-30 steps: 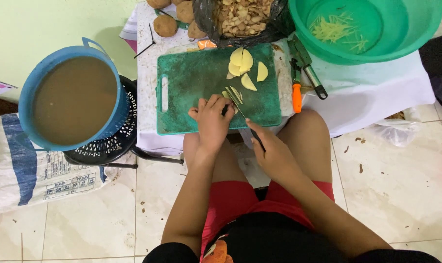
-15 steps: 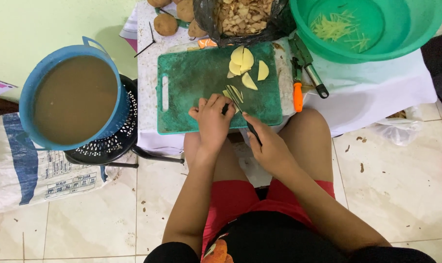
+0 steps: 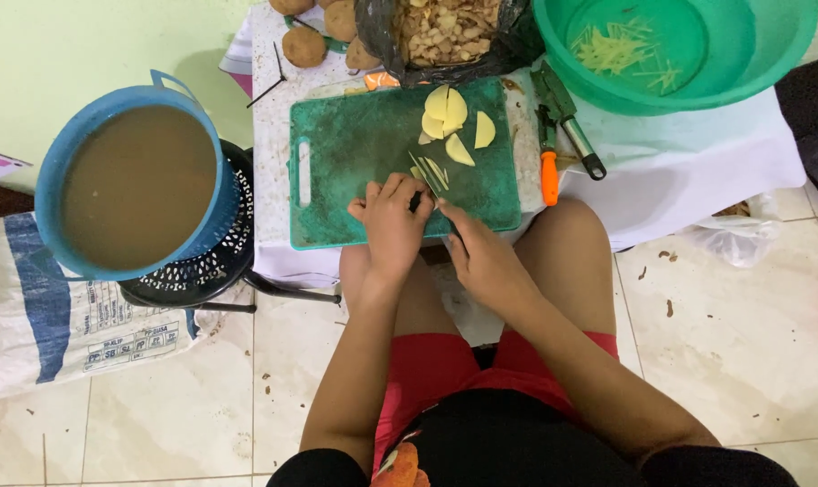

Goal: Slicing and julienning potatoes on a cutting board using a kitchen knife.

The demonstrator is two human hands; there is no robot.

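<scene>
Head view, looking straight down on a seated person at a low surface (image 3: 680, 171) covered with a white cloth. A green cutting board (image 3: 355, 171) lies just in front of the knees. The left hand (image 3: 393, 224) rests fingers-down on the board's near edge, curled over a small stack of potato slices (image 3: 430, 171) (the fingers hide the near end of the stack). The slices lie directly beyond the fingertips, their long axis running away from the body and slightly to the left. The right hand (image 3: 483, 254) sits just beside the left, closed around the handle of a knife (image 3: 427, 183); its thin blade lies along that same axis, touching the stack, so the right hand holds the tool while the left is nearer the food. How tightly the left fingers press cannot be told.

Farther up the board lie about 4 loose pale slices (image 3: 454, 122). Beyond it stands a dark bag of peelings (image 3: 445, 32), with whole potatoes (image 3: 323, 27) to its left. A green basin (image 3: 670, 50) holding cut strips stands at far right, and 2 peelers (image 3: 558, 135) lie beside the board. A blue bucket (image 3: 138, 185) of brown liquid sits on a black stool at left.
</scene>
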